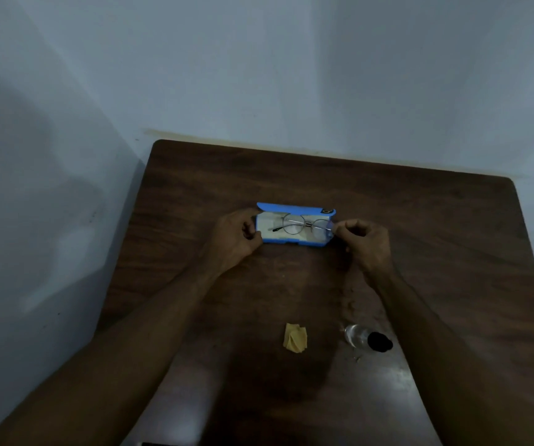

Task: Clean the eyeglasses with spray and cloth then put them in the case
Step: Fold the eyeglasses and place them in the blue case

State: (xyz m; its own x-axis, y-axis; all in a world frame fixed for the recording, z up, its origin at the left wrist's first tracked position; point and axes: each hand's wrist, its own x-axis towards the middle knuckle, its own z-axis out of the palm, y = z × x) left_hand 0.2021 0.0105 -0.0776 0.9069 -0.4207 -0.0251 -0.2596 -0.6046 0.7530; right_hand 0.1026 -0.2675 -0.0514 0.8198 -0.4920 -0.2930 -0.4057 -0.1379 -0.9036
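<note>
Both left hand [233, 239] and right hand [366, 243] pinch blue case [291, 209] holding round wire eyeglasses [304, 225].

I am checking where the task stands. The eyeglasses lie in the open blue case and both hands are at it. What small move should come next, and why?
Probably the right hand should settle the eyeglasses flat in the case and let go. It pinches their right end, the left hand steadies the case, and the crumpled cloth lies aside.
</note>
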